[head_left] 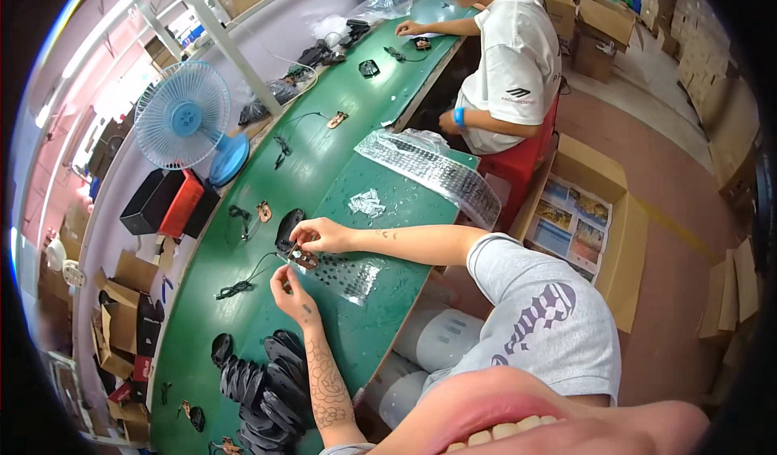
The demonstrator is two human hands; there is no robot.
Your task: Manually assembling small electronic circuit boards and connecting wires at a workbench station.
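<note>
My right hand (322, 236) has its fingers closed on a small brown circuit board (304, 259) above the green bench (271, 309). Just nearer, my left hand (295, 295) has thumb and fingertips pinched together by the board's edge. What sits between those fingertips is too small to make out. A thin black cable (235, 290) runs from near the board to a bundled end on the bench. Under the hands lies a clear sheet with black dots (346, 278). Beside my right hand rests a black oval shell (289, 227), partly hidden by the fingers.
Black shells (263, 386) are heaped near my left forearm. White scraps (367, 203) and a silvery bubble-wrap sheet (437, 172) lie to the right. A blue fan (186, 117) stands behind the bench. A co-worker (510, 66) sits farther along, near an open carton (611, 236).
</note>
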